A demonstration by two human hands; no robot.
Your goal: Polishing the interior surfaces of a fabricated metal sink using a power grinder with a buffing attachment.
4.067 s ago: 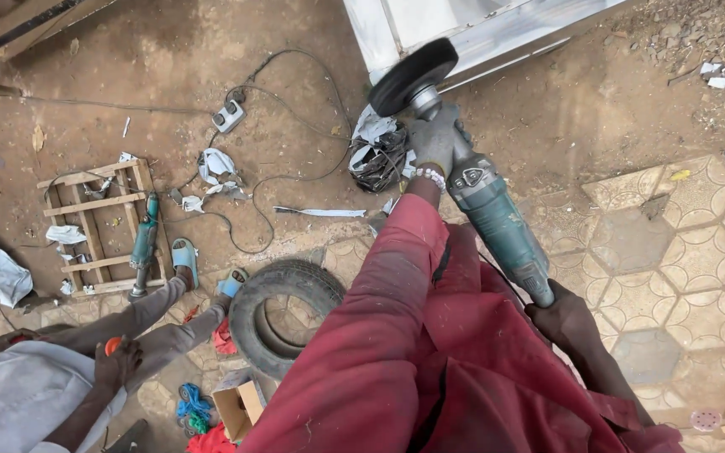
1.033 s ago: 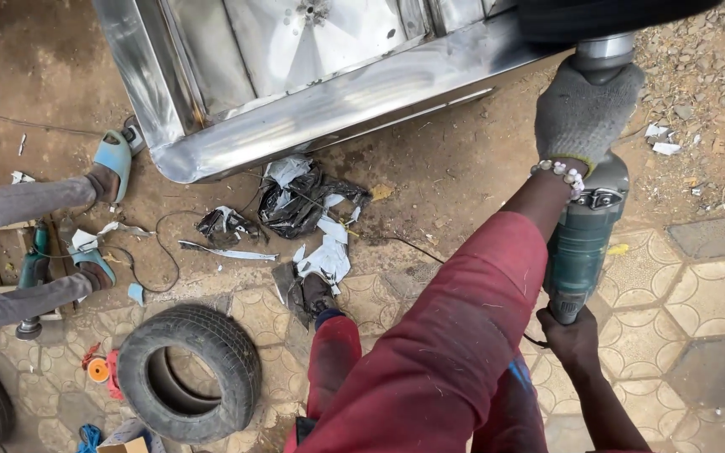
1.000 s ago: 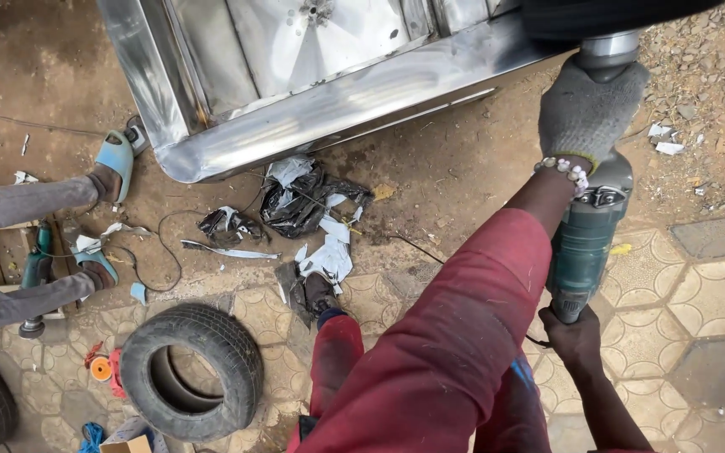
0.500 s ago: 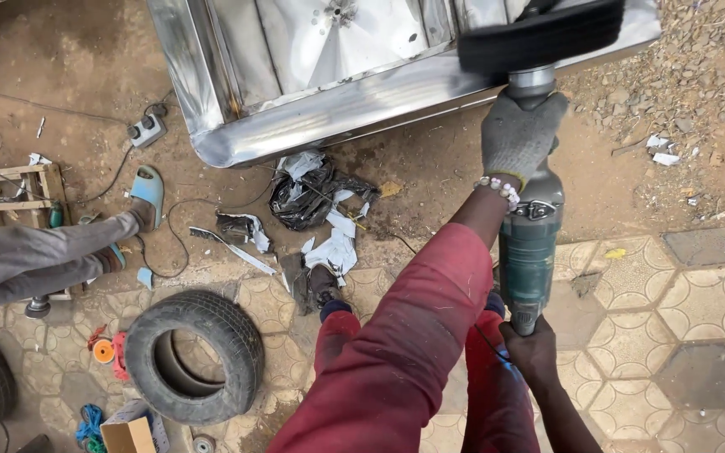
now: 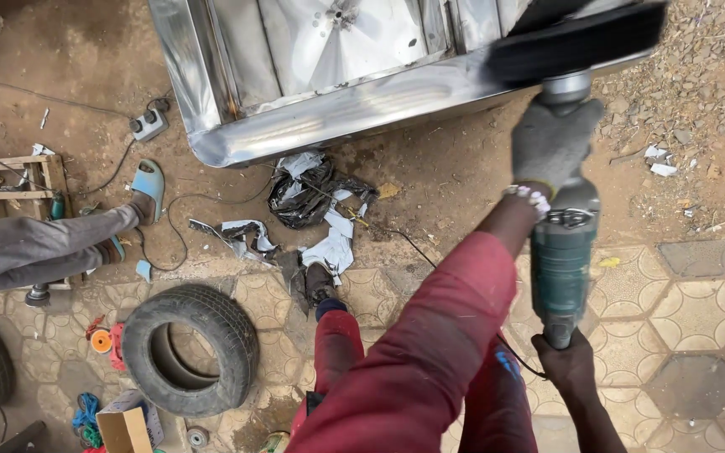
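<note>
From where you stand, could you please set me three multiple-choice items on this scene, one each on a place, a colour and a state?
1. Where does the tyre lie?
A. on the paved ground
B. inside the metal box
C. on the wooden pallet

2. What colour is the angle grinder body?
A. yellow
B. green
C. white

3. How is the grinder held?
A. lying loose on the ground
B. by one hand only
C. by both hands

Answers:
1. A, as the tyre lies flat on the paving tiles, clear of the metal box.
2. B, its casing shows dark green.
3. C, the gloved left hand grips near the disc and the bare right hand holds the rear end.
</note>
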